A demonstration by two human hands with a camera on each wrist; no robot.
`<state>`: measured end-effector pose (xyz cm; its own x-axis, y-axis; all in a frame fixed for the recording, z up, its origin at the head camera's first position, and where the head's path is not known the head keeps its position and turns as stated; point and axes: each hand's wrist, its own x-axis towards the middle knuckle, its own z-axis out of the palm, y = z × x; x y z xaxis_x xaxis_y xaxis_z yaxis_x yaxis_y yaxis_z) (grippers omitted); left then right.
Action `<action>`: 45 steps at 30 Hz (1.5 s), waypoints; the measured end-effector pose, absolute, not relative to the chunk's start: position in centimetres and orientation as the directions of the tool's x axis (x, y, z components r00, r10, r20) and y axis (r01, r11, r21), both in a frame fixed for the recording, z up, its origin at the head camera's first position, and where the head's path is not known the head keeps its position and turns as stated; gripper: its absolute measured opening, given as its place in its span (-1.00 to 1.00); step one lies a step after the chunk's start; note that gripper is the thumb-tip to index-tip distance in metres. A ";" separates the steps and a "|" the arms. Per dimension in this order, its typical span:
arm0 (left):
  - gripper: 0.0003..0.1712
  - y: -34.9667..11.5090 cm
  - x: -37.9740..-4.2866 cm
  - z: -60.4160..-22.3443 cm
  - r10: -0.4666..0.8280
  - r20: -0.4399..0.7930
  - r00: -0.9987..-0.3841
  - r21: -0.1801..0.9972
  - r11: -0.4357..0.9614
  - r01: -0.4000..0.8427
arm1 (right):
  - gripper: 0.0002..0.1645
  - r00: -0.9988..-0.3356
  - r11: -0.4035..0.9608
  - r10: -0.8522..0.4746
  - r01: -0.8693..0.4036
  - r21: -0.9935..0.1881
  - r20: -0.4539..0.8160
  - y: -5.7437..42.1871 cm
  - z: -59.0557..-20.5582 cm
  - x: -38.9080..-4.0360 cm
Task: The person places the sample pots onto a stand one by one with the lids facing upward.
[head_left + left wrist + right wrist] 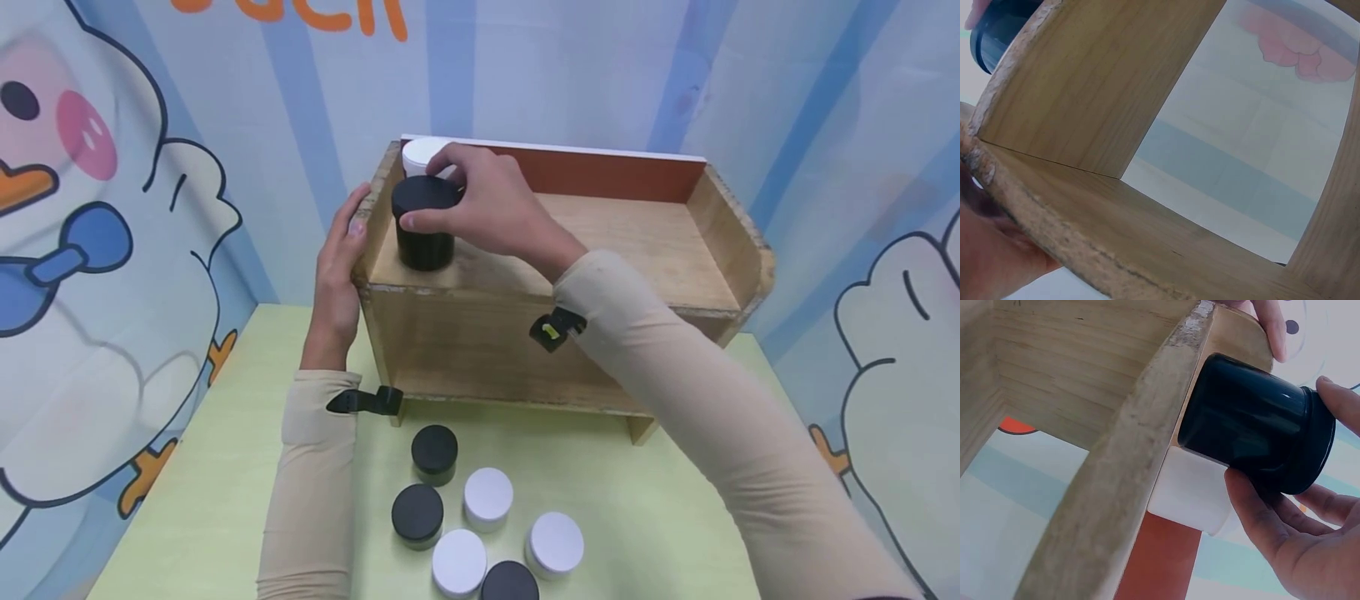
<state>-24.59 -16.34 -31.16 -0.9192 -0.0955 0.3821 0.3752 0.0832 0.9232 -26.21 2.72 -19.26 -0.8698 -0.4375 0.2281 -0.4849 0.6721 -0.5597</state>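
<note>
Gleaming between the right fingers (1252,509) — a black, broad-lidded cylindrical jar (1244,419).

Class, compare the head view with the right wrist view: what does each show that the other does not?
Only the head view: three black jars and three white jars on the table, and both sleeves.

Only the right wrist view: backdrop seen through the wooden shelf's open lower back.

Both: the right hand gripping another black jar, a white jar nearby, the left hand at the shelf's side, and the reddish-brown panel.
</note>
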 end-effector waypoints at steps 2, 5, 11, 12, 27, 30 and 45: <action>-0.40 -16.3 -24.6 -31.2 -0.094 0.386 -0.918 0.921 0.083 0.380 | -0.24 -0.872 0.677 -0.432 -0.483 -0.555 0.231 2.6 -19.3 -26.3; -0.40 -16.3 -24.6 -31.1 -0.091 0.392 -0.916 0.919 0.084 0.385 | -0.24 -0.877 0.686 -0.423 -0.474 -0.552 0.228 2.6 -19.3 -26.3; -0.41 -16.2 -24.5 -31.1 -0.092 0.394 -0.915 0.918 0.083 0.387 | -0.24 -0.887 0.696 -0.406 -0.457 -0.554 0.222 2.5 -19.4 -26.5; -0.40 -16.2 -24.5 -31.1 -0.092 0.394 -0.915 0.918 0.082 0.387 | -0.24 -0.887 0.696 -0.404 -0.456 -0.554 0.221 2.5 -19.4 -26.5; -0.40 -16.3 -24.6 -31.0 -0.084 0.398 -0.913 0.917 0.060 0.394 | -0.25 -0.880 0.687 -0.401 -0.473 -0.551 0.254 2.2 -19.9 -26.8; -0.40 -16.3 -24.6 -31.1 -0.084 0.396 -0.914 0.918 0.064 0.392 | -0.23 -0.881 0.697 -0.406 -0.471 -0.541 0.243 2.2 -19.9 -26.7; -0.40 -16.2 -24.5 -31.0 -0.089 0.393 -0.915 0.919 0.067 0.388 | 0.01 -0.877 0.737 -0.433 -0.477 -0.479 0.208 3.6 -18.6 -25.1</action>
<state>-24.51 -16.19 -31.02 -0.9151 -0.0892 0.3933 0.3884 0.0670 0.9190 -25.09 3.59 -18.64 -0.8772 -0.4327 0.2080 -0.4770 0.7367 -0.4793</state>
